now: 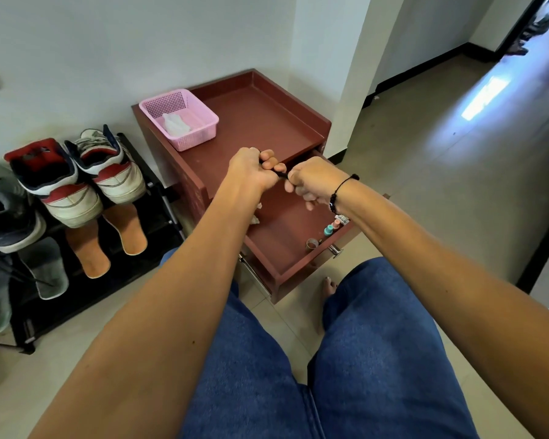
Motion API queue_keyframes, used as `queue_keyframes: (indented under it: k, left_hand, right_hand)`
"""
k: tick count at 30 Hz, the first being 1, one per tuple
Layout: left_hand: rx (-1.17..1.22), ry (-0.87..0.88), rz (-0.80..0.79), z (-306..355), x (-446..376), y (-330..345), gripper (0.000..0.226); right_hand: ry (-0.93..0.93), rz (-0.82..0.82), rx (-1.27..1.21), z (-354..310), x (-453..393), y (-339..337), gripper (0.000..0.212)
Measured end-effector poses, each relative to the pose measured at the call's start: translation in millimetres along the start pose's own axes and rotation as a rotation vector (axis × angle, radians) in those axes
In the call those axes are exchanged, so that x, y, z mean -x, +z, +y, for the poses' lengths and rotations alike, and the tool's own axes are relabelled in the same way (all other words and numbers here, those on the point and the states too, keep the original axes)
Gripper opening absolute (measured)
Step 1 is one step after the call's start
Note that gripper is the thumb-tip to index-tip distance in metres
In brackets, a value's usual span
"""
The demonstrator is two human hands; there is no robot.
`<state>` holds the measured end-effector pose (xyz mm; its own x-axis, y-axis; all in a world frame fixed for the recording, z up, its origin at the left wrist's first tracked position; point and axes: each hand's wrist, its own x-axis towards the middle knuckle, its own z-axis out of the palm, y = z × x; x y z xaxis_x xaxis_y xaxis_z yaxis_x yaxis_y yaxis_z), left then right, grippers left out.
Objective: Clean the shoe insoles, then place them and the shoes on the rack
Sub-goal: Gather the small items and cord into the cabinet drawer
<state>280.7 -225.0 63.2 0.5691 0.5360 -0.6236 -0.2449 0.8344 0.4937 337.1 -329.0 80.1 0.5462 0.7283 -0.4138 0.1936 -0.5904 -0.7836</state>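
I judge the task nearly finished: beside the cabinet (203,172), the rack (159,191) already carries the shoes (76,182) and insoles (108,239). Over its open drawer (286,236), my left hand (251,171) and right hand (311,182) are both closed on a thin dark item (282,175).

Home hallway: shoe rack (159,198), nightstand (260,122).

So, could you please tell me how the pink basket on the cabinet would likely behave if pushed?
The pink basket looks like thin perforated plastic holding only a crumpled wipe, so it is probably light. On the smooth cabinet top it would likely slide, not tip.
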Motion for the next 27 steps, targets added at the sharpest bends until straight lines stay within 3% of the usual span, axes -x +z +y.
queue_keyframes:
  k: [5, 11, 22, 27]
  left_hand:
    - [-0.088, -0.145, 0.063, 6, 4, -12, 0.034]
    - [-0.106, -0.217, 0.096, 17, -4, -26, 0.038]
    - [-0.217, -0.076, 0.116, 28, -18, -23, 0.033]
    - [-0.540, 0.109, -0.101, 17, -18, -16, 0.037]
  right_hand:
    - [-0.090, 0.028, 0.427, 6, 14, -23, 0.033]
    - [-0.073, 0.023, 0.393, 26, 48, -45, 0.030]
    - [-0.202, -0.051, 0.539, 12, 69, -42, 0.032]
    - [-0.315, -0.060, 0.625, -9, 65, -43, 0.024]
